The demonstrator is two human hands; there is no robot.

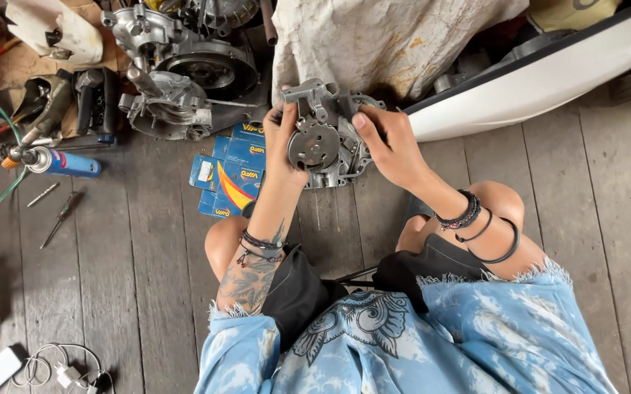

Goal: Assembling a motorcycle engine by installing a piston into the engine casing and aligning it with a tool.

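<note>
Both hands hold a grey metal engine part (324, 135) above the wooden floor (126, 255): left hand (282, 142) grips its left edge, right hand (388, 146) its right. Blue boxes (229, 175) lie just beneath, near a larger engine block (184, 69).

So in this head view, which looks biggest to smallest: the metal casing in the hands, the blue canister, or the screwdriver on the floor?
1. Metal casing, held in both hands, though it sits nearer the camera.
2. Blue canister.
3. Screwdriver, thinnest by far.
</note>
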